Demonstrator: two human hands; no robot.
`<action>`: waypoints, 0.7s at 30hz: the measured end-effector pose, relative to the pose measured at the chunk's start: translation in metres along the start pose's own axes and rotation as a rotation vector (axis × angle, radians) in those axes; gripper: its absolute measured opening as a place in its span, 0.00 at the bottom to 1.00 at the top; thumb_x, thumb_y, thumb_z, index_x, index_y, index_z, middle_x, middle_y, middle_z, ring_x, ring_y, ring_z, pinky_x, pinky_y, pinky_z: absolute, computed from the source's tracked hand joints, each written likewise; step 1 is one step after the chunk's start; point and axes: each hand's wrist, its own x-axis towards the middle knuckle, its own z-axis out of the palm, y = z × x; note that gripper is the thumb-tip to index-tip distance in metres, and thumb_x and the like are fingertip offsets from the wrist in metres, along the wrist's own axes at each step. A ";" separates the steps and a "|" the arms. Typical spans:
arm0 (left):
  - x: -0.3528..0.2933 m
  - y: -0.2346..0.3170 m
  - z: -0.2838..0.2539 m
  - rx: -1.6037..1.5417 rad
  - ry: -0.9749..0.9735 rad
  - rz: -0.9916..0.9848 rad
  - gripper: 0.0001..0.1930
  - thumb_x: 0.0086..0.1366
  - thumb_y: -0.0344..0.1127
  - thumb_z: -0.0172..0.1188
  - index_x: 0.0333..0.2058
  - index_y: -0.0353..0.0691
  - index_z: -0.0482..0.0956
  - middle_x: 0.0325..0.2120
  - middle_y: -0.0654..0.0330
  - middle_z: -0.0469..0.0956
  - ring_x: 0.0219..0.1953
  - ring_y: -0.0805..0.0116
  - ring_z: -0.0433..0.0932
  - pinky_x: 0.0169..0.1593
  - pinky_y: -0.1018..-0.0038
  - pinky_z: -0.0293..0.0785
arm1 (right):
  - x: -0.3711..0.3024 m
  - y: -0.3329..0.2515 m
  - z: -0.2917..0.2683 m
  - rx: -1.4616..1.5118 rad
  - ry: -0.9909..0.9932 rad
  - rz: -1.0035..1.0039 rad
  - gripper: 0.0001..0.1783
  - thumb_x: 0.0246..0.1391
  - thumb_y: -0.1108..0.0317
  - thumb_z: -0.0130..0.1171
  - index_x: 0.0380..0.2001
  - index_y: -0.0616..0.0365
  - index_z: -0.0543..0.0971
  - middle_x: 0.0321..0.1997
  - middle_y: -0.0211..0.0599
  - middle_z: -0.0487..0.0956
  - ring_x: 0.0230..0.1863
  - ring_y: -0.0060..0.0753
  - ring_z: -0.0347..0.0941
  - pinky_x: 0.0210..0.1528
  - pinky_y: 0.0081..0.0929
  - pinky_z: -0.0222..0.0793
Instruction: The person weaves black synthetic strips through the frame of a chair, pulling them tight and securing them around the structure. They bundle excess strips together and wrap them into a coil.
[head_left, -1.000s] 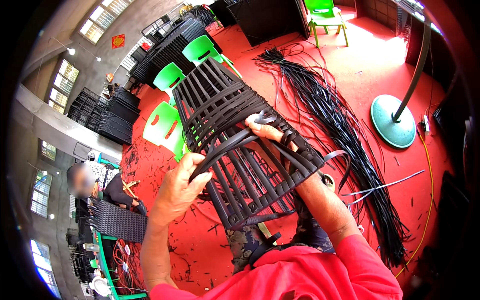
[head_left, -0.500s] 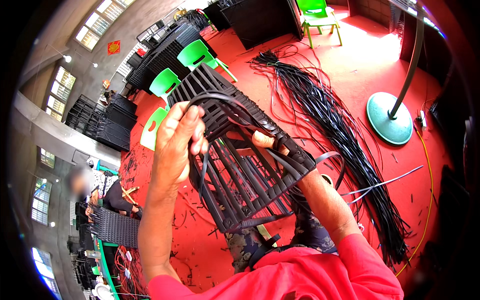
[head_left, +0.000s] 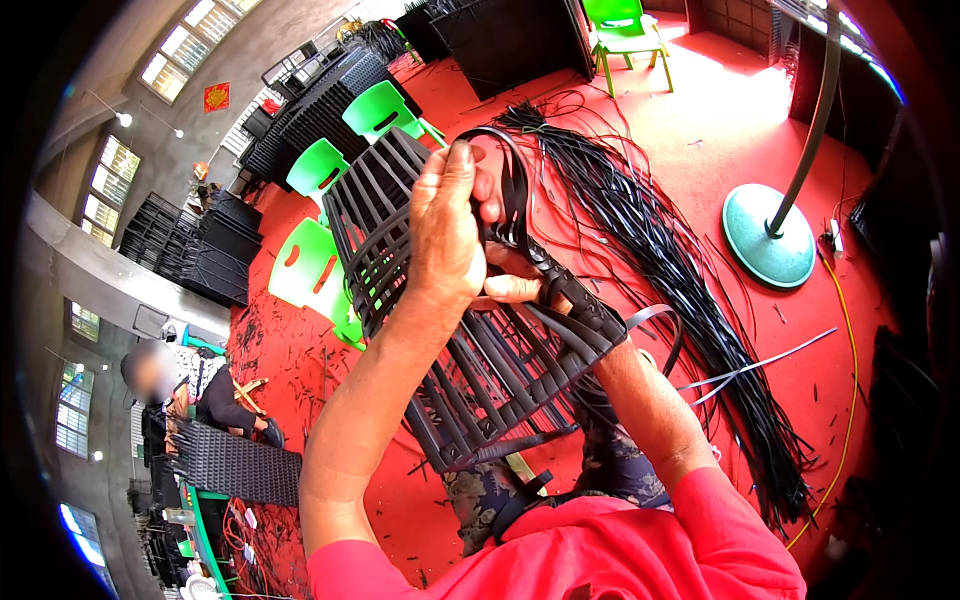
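Tilted across my lap is a black, partly woven frame, with flat strips wound around its bars and open gaps between them. My left hand is closed with thumb and fingers pinching a flat black plastic strip, which loops above the frame's right edge. Close below it, my right hand reaches through from under the frame and grips its right edge, near where the strip meets it. Part of the right palm and some fingers are hidden behind the frame.
A long bundle of black strips lies on the red floor to the right. Beyond it stands a round teal pole base, with a yellow cable nearby. Green chairs stand at the left. A person sits further left beside a woven panel.
My left hand has moved right, close to my right hand, carrying the strip; its loop now stands higher over the frame's edge. The right hand's fingers now show more beside the thumb.
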 end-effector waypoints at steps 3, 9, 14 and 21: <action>0.014 -0.019 0.008 0.001 0.213 0.014 0.08 0.65 0.41 0.50 0.34 0.44 0.73 0.24 0.68 0.72 0.27 0.79 0.70 0.32 0.84 0.67 | 0.001 -0.004 -0.003 -0.020 -0.010 -0.001 0.36 0.47 0.64 0.61 0.58 0.61 0.59 0.59 0.43 0.62 0.61 0.39 0.57 0.59 0.39 0.59; 0.034 -0.025 -0.004 0.021 0.058 -0.144 0.10 0.64 0.43 0.51 0.36 0.43 0.72 0.28 0.68 0.74 0.27 0.76 0.73 0.30 0.75 0.75 | 0.009 -0.004 -0.006 -0.041 -0.035 0.037 0.33 0.46 0.61 0.62 0.54 0.62 0.63 0.54 0.40 0.67 0.59 0.35 0.60 0.59 0.35 0.59; 0.038 -0.018 -0.004 0.079 -0.150 -0.236 0.10 0.65 0.42 0.50 0.37 0.42 0.71 0.27 0.67 0.73 0.26 0.75 0.72 0.31 0.75 0.75 | 0.015 0.002 -0.004 0.005 -0.025 -0.029 0.29 0.47 0.61 0.60 0.50 0.62 0.65 0.50 0.38 0.68 0.54 0.32 0.62 0.55 0.32 0.60; -0.016 0.027 -0.001 0.934 0.020 0.508 0.20 0.58 0.34 0.58 0.49 0.37 0.66 0.37 0.59 0.70 0.38 0.70 0.70 0.39 0.73 0.69 | 0.015 0.009 -0.002 0.091 0.015 -0.125 0.22 0.50 0.61 0.57 0.45 0.61 0.67 0.43 0.34 0.69 0.47 0.27 0.64 0.49 0.27 0.62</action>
